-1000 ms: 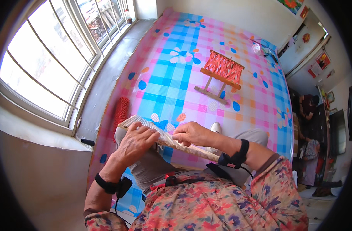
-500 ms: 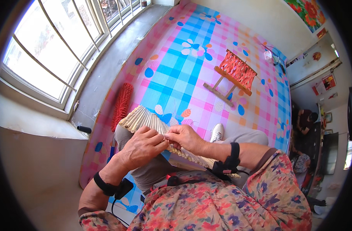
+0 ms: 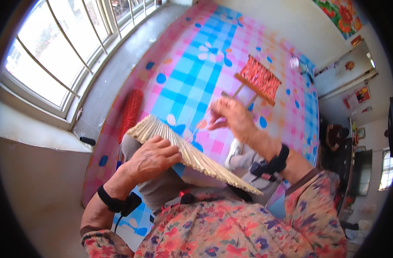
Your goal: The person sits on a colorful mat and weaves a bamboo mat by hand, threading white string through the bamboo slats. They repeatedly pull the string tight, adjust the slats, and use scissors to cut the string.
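A strip of pale, straw-coloured stalks [image 3: 209, 165], set side by side like a fan or narrow mat, lies across my lap. My left hand [image 3: 155, 160] grips its upper edge near the left end, fingers curled over the stalks. Above and to the right, my right hand [image 3: 233, 114] is raised off the strip, blurred, thumb and fingers drawn together. A faint thin thread [image 3: 194, 132] seems to run from the strip up toward those fingers. How the thread joins the stalks is too fine to make out.
Beneath me spreads a pink and blue checked, flowered cover [image 3: 188, 81]. A red bristly brush [image 3: 130, 114] lies by my left knee. Farther off stands a wooden frame with red webbing [image 3: 260, 77]. A barred window [image 3: 54, 51] is at left; a person [image 3: 335, 136] sits at far right.
My right hand has left the strip and swung up and to the right. My left hand stays on the stalks, and more of the strip's right part shows now.
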